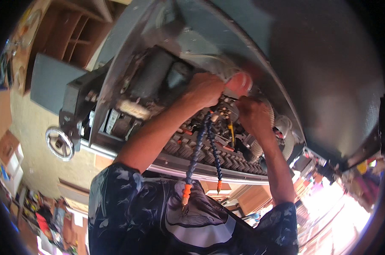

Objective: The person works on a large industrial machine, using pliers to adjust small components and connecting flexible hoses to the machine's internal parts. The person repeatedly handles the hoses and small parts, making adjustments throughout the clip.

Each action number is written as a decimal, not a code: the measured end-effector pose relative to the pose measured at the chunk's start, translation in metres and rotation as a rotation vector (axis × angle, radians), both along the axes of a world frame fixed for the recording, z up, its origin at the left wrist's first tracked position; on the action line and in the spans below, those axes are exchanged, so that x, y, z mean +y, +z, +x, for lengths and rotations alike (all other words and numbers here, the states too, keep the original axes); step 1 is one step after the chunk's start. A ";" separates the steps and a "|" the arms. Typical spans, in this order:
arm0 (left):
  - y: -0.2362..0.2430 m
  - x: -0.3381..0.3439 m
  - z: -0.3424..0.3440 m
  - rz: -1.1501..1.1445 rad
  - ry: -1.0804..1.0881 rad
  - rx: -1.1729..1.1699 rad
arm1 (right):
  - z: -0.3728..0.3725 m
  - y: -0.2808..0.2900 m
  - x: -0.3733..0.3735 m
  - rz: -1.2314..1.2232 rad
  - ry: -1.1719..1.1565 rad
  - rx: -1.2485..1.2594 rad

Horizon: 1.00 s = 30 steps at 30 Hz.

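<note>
Chrome shines on the handwheel (60, 143) at far left, just beside the grey machine (332, 85). Inside the machine's left end, a white piece (111, 120) bears dark marks too small to read; I can make out no brand. Right of it, on the far side, sits a dark, rounded motor (149, 78). The left hand (206, 90) reaches in, fingers curled beside the red part (240, 83); its grip is hidden, so I cannot tell if it holds anything. 2 dark blue jointed hoses (196, 157) with orange ends hang toward the near side. The red part looks round, smooth and slightly blurred, at the far side between the hands. Brassy fittings (223, 112) cluster just nearer. The right hand (254, 112) bends over their right side, fingers curled; whether it grips, I cannot tell. Farther right runs a pale ribbed duct (288, 145).
</note>
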<state>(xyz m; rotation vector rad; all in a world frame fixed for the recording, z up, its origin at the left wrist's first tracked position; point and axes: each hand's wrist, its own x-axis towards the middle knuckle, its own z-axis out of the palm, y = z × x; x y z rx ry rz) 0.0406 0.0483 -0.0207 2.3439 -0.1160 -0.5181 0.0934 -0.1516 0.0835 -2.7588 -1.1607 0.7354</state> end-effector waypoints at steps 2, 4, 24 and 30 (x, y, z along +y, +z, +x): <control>0.017 0.011 0.006 -0.033 -0.133 0.132 | -0.003 0.002 0.009 -0.177 -0.170 0.057; 0.025 0.013 0.010 -0.126 -0.165 0.188 | -0.009 -0.014 0.003 -0.220 -0.081 -0.070; 0.009 0.015 0.013 -0.492 -0.183 0.309 | -0.026 -0.033 0.023 0.004 -0.309 -0.099; 0.009 0.015 0.014 -0.497 -0.205 0.244 | -0.029 -0.034 0.031 -0.006 -0.464 -0.069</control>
